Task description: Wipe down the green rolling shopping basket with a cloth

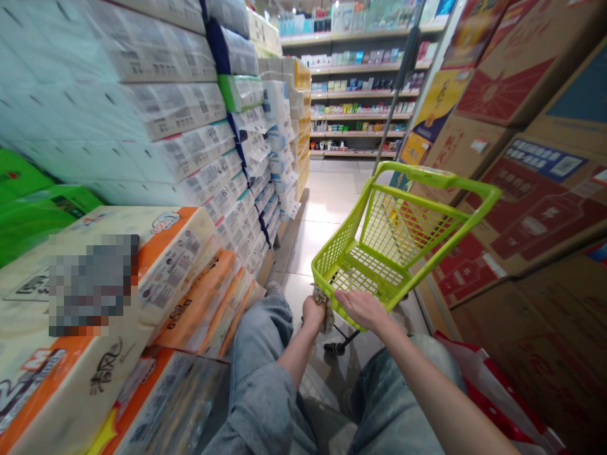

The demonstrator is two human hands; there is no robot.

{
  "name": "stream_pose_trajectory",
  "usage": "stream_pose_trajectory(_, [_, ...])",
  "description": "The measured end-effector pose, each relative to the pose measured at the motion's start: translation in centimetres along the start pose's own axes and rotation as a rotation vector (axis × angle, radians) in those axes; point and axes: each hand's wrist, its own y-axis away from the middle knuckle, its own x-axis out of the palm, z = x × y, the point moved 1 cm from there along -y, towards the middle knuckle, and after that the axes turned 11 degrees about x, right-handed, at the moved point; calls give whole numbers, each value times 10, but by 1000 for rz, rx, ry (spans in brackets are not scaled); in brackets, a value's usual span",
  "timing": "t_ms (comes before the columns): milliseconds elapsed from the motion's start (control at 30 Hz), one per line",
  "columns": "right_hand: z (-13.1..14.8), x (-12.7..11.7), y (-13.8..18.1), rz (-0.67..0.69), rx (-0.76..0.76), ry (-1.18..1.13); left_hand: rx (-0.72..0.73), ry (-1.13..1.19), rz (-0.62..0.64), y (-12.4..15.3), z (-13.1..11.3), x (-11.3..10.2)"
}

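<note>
While left hand (pixel 313 311) grips cloth (pixel 326 303) at basket (pixel 339 243) corner, right hand (pixel 363 308) lies open on rim. Long axis runs ahead.

Loose faded light-blue jeans (pixel 263 379); forearms (pixel 296 354) bare, unsleeved.

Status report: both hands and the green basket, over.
Left hand fisted on cloth, at near rim of green basket. Right hand flat on same rim. Cardboard boxes close on right.

Tissue packs (pixel 180 158) wall left, cartons (pixel 535 208) right; basket (pixel 417 174) blocks aisle; floor (pixel 327 189) beyond free.
</note>
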Motion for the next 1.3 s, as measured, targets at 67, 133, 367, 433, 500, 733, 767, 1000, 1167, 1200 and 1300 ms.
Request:
stream_pose_trajectory(67, [0, 0, -4, 6, 9, 9, 61, -8, -33, 3, -5, -11])
stream_pose_trajectory(133, [-1, 0, -7, 8, 16, 26, 197, -8, -124, 4, -15, -21])
stream_pose_trajectory(367, [-2, -4, -11, -10, 1, 55, 680, -160, -58, -5, -59, -24])
stream_pose_trajectory(433, [-2, -5, -11, -12, -8, 56, 765, -289, 48, -7, -63, -14])
stream_pose_trajectory(500, [-2, -5, -12, -20, -23, 66, 810, -395, 73, -10, -63, -5])
stream_pose_trajectory(733, [-3, -3, -13, -28, -45, 97, 729, -456, 58, -48, -76, -9])
stream_pose_trajectory(767, [-4, -3, -13, -26, -41, 100, 731, -447, 83, -54, -79, -11])
stream_pose_trajectory(1000, [-7, -5, -16, -32, -61, 97, 617, -305, 99, -62, -79, -10])
stream_pose_trajectory(1167, [-18, -8, -18, -25, -65, 97, 540, -194, 138, -24, -71, -11])
stream_pose_trajectory(1200, [-21, -8, -19, -26, -70, 98, 534, -164, 191, -17, -68, -12])
stream_pose_trajectory(1300, [-27, -9, -19, -41, -104, 98, 448, -128, 199, -7, -61, -19])
